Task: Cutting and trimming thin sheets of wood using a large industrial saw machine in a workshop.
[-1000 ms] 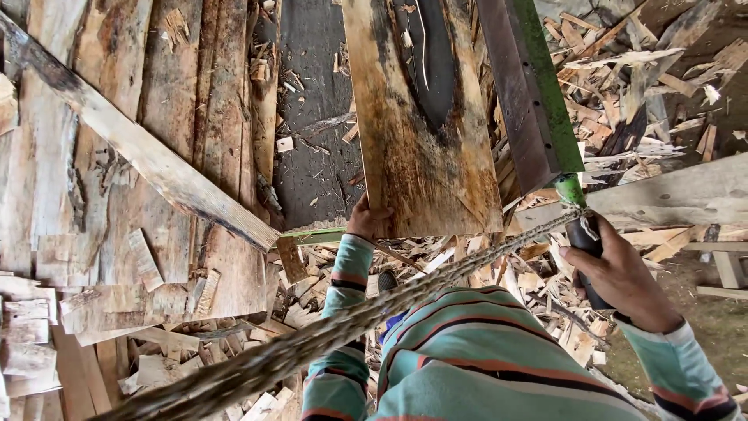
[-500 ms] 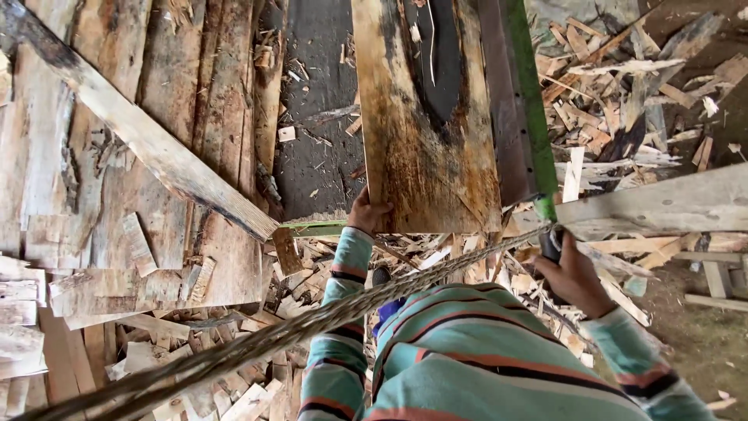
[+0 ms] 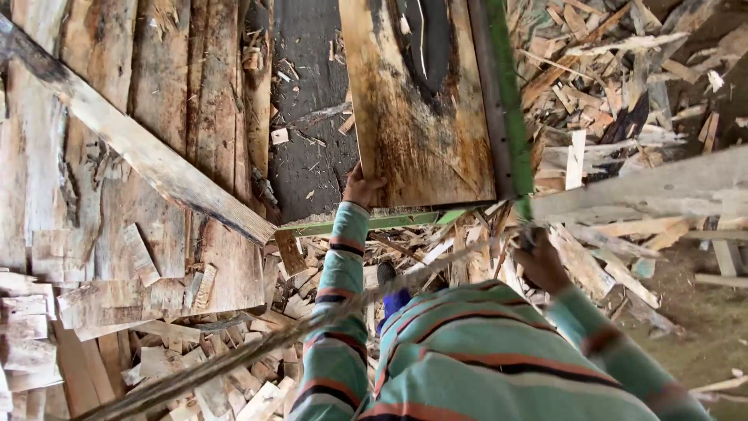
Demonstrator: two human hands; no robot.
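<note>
Where fingers curl: board's (image 3: 417,117) near edge, left grip (image 3: 362,187).

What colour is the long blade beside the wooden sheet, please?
Green, seen in the head view: the blade runs along the wooden sheet.

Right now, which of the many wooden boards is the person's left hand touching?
The wide, dark-stained board beside the green blade; the left hand grips its near edge. The others lie untouched.

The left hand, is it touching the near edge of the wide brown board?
Yes, the left hand grips the near lower edge of the wide brown board, with the fingers on its underside corner.
</note>
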